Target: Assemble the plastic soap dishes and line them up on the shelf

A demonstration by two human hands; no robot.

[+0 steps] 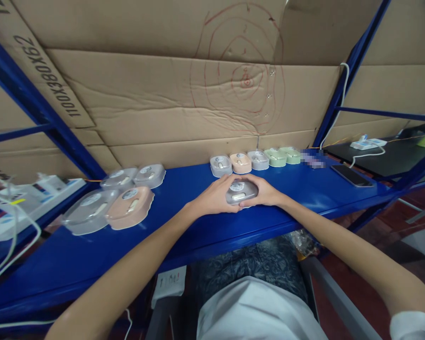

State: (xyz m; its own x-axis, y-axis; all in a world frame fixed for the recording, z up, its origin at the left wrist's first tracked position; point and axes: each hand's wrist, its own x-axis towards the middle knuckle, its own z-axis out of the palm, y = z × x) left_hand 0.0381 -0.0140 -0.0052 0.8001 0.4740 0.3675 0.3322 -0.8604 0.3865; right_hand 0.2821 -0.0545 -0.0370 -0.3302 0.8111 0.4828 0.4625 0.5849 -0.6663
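Observation:
Between my two hands is a grey, rounded plastic container (241, 193) with a round white sticker and a small pale tab on its top. My left hand (216, 194) wraps round its left side. My right hand (264, 190) curves round the right side, thumb low at the front edge. Behind my hands, similar containers stand in a row at the board: a grey one (221, 165), a peach one (241, 163), another grey one (258, 160) and two green ones. To the left sit a peach container (131, 208) and several clear-grey ones (88, 212).
The blue table (187, 236) runs along a cardboard wall (145, 104) with red rings drawn on it. A phone (352, 175) lies at the right, near a white power strip (368, 144). White cables and another power strip (38, 208) are at the left.

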